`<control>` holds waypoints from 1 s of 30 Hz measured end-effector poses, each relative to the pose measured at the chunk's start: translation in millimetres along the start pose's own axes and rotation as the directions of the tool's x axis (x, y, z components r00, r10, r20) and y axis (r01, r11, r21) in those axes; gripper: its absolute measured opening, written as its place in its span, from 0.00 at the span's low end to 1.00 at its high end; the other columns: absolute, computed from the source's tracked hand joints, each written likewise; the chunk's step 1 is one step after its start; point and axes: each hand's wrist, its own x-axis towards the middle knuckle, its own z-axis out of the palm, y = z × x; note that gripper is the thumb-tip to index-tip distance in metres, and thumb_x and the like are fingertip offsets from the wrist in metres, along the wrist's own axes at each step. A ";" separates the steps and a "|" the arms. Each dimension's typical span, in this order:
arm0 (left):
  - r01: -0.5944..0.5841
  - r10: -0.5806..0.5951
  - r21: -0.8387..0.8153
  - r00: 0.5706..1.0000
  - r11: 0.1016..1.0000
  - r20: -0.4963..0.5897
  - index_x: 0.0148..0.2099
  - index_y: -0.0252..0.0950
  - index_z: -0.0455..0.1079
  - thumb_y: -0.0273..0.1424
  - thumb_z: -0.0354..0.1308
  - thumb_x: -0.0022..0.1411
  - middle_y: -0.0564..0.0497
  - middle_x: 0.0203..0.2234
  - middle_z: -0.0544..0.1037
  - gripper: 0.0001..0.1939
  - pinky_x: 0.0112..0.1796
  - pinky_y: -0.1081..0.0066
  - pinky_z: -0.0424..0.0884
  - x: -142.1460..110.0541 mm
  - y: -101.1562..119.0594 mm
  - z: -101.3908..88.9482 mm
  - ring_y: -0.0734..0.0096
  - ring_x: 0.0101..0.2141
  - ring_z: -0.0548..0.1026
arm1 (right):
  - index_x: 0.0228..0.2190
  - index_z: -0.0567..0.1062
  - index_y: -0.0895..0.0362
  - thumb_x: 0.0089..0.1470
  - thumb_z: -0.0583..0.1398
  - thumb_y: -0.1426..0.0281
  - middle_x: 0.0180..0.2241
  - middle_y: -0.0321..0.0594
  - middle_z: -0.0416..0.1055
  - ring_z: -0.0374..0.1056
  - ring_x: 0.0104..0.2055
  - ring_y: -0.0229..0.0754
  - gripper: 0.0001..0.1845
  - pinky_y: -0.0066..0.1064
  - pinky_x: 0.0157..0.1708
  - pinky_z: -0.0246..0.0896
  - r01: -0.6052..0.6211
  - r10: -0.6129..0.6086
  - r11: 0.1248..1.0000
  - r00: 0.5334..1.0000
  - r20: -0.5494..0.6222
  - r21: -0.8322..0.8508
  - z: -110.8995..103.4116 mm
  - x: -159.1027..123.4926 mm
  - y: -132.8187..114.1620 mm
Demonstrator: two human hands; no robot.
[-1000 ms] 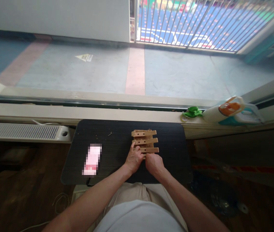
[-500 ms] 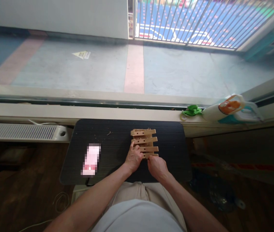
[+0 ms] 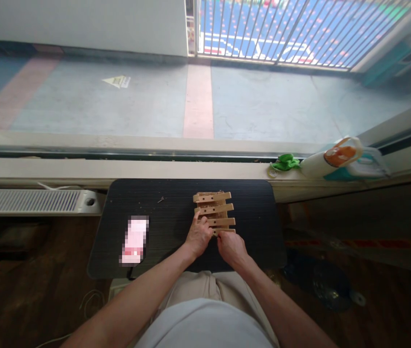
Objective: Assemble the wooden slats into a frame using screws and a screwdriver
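On the black tabletop lies a small slatted wooden frame (image 3: 212, 210), with several pale bars set across it and dark holes in the bars. My left hand (image 3: 198, 237) grips its left near side, the index finger stretched along the bar ends and the other fingers bent over the lower bars. At the nearest bar (image 3: 227, 231), my right hand (image 3: 232, 246) is closed, its knuckles upward and its fingertips against the bar's near edge. Whatever lies inside those curled fingers is hidden.
A phone (image 3: 135, 240), its screen blurred out, rests left on the black table (image 3: 176, 212). A small metal piece (image 3: 160, 199) lies beyond it. The windowsill holds a green cloth (image 3: 286, 162) and a white jug (image 3: 317, 164). A radiator (image 3: 31, 201) stands left.
My right hand slid rightward along the nearest bar, then came back a little to the left. My left hand keeps its place on the wooden frame. The whole view has shifted slightly.
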 end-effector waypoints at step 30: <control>-0.111 0.112 -0.044 0.993 0.993 0.022 0.27 0.34 0.71 0.26 0.54 0.56 0.48 0.25 0.73 0.07 0.51 0.52 0.56 13.6 1.6 10.0 0.63 0.38 0.66 | 0.33 0.75 0.58 0.56 0.48 0.71 0.34 0.48 0.74 0.71 0.37 0.43 0.16 0.29 0.34 0.60 -0.017 0.017 1.000 1.000 0.003 0.013 -2.4 -3.0 -4.4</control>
